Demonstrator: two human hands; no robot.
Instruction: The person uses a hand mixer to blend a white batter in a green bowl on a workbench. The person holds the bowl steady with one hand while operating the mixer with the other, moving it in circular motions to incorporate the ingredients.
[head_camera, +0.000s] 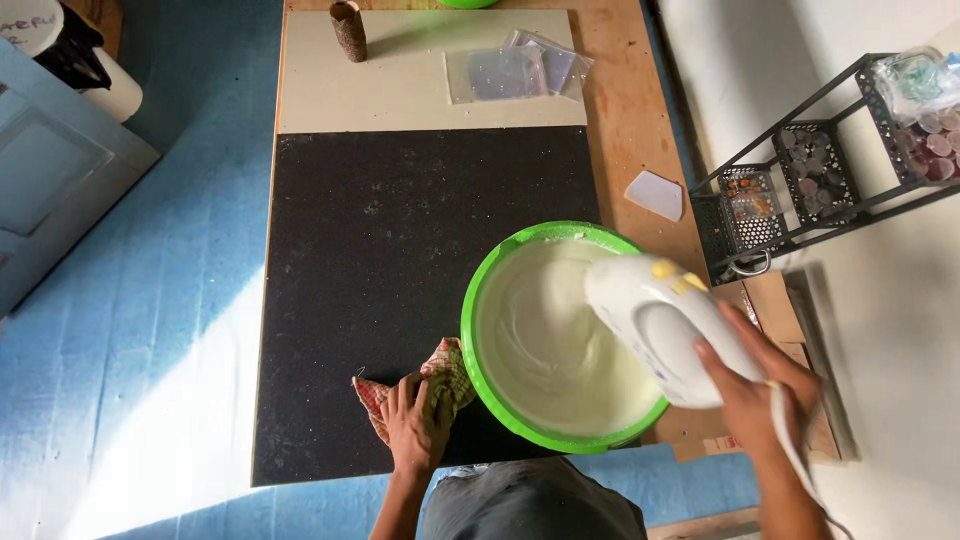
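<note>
A bright green bowl (480, 290) full of smooth white batter stands on the black mat at the table's near right. My right hand (752, 385) grips a white electric hand mixer (655, 320) with yellow buttons, held over the bowl's right side; its beaters are hidden. A white cord trails from it past my wrist. My left hand (415, 425) presses down on a red-and-cream checked cloth (440, 380) lying beside the bowl's left rim.
A black mat (400, 240) and a cream board (400, 90) cover the wooden table. Clear plastic bags (515, 70), a brown cylinder (348, 30) and a white card (655, 193) lie farther off. A black wire rack (800, 190) stands right; blue floor lies left.
</note>
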